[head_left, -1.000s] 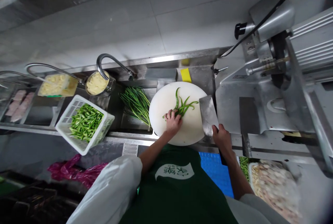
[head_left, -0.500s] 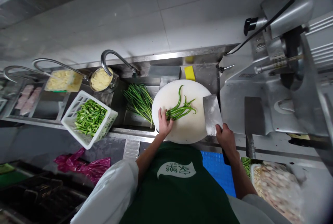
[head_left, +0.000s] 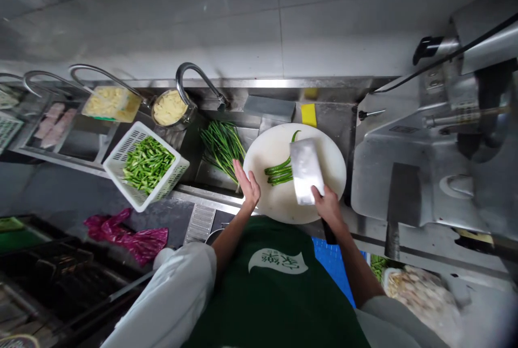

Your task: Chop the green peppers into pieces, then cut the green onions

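Observation:
A round white cutting board (head_left: 275, 202) lies on the steel counter in front of me. A small bunch of long green peppers (head_left: 278, 172) lies across its middle. My right hand (head_left: 327, 206) grips the handle of a cleaver (head_left: 305, 170), whose flat blade rests over the right ends of the peppers. My left hand (head_left: 246, 183) stands on its edge at the board's left rim, fingers stretched out straight, just left of the peppers and holding nothing.
A bunch of green stalks (head_left: 222, 145) lies in the sink left of the board, under a tap (head_left: 198, 81). A white basket (head_left: 117, 175) holds cut greens. A meat slicer (head_left: 437, 143) fills the right side. A yellow sponge (head_left: 308, 115) sits behind the board.
The cleaver has swung left from the board's right edge onto the peppers. My left hand has let go of the peppers and drawn back to the board's left rim, fingers straightened.

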Demonstrator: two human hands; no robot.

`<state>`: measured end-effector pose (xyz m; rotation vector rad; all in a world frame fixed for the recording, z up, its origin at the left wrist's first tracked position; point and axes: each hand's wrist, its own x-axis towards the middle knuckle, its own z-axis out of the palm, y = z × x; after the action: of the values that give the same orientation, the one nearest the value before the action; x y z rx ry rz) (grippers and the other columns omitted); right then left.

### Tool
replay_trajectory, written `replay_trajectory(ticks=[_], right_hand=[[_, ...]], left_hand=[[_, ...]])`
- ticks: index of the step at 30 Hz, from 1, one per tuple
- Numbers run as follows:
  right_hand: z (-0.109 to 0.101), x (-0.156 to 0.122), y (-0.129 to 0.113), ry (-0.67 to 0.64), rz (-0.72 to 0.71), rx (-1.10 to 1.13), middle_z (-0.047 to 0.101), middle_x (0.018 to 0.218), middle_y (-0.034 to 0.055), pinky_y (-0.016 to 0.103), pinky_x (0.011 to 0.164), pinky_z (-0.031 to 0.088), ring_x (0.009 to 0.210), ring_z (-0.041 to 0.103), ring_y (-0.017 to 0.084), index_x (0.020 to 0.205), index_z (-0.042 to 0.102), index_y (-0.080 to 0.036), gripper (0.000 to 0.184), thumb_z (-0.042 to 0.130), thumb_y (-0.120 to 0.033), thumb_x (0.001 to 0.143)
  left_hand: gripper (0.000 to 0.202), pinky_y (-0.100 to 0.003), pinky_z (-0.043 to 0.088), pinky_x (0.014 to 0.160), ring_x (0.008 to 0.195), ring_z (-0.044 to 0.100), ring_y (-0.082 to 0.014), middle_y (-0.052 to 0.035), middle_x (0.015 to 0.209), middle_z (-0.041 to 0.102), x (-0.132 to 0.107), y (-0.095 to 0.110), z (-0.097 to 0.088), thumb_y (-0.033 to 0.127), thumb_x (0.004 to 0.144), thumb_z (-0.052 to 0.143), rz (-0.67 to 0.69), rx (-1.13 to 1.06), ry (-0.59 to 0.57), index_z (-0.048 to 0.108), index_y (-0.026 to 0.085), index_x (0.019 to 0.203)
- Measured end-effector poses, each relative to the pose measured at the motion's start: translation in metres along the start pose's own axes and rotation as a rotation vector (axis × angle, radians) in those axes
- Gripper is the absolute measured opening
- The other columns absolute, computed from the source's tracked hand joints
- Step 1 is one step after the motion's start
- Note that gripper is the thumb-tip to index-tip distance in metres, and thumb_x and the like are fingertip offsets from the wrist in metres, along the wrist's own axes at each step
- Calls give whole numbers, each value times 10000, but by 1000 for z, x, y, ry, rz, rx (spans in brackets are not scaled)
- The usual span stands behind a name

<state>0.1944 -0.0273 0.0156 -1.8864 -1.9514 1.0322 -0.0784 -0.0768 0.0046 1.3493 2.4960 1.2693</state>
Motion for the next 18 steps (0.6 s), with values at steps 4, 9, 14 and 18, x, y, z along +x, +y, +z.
replay_trajectory(ticks=[4,9,14,18], right_hand=[[39,30,-38,-136,-96,-125,730,911,175,320,720,442,877,677,285,1016,689,-128,384,454,-430,990],[45,33,-30,-195,-92,-236,727,976,202,349,768,462,926,674,306,1073,689,-110,407,434,-419,1005],[32,24,-33,-265,-67,-303,721,996,217,368,777,462,927,676,318,1150,666,-86,436,409,-415,1024],[32,26,-53,-282,-75,-357,720,1023,224,357,810,452,972,675,317,1151,664,-78,413,436,-399,1027]], left_hand=[[687,-583,115,1271,1586,89,-290,-203,1687,153,-16,8,20,444,1068,245,140,224,-332,133,70,1634],[762,-612,63,1261,1581,121,-296,-205,1672,186,-29,13,39,518,1046,331,233,395,-520,158,57,1628],[792,-621,70,1258,1577,142,-310,-204,1674,183,-27,10,38,539,1037,360,247,302,-492,141,63,1631],[794,-619,74,1259,1568,174,-329,-203,1670,204,-27,8,40,545,1032,373,228,226,-478,149,79,1636]])
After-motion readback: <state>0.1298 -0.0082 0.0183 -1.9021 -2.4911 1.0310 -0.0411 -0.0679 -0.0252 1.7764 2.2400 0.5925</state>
